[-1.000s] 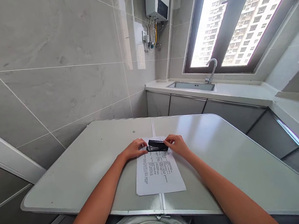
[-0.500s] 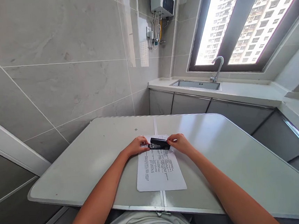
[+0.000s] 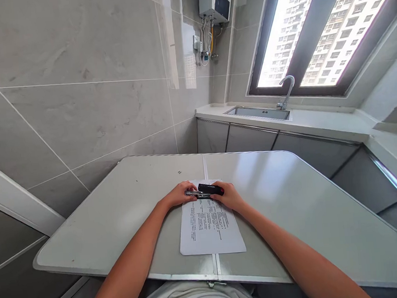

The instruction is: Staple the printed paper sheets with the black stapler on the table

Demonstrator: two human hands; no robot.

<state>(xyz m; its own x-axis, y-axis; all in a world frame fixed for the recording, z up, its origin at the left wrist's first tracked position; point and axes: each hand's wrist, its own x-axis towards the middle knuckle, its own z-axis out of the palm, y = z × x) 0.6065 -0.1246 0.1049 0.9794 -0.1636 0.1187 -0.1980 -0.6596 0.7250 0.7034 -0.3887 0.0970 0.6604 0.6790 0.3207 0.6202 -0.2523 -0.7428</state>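
Note:
A black stapler [image 3: 206, 188] lies across the upper part of a printed sheet of paper [image 3: 211, 240], its top raised open. My left hand [image 3: 183, 193] pinches the stapler's left end, where a slim silvery metal part sticks out toward my fingers. Wrapped around the other end is my right hand [image 3: 229, 196], thumb in front and fingers behind. What lies inside the stapler is too small to make out.
The sheet rests on a pale folding table [image 3: 277, 216] with a metal seam down its middle. Small dark bits, perhaps staples [image 3: 179, 172], lie beyond my left hand. A counter with a sink [image 3: 258, 112] stands past the table's far right side.
My right hand has shifted left and taken a fuller hold of the stapler's right end. At the left end, the silvery metal part now juts out further by my left fingers.

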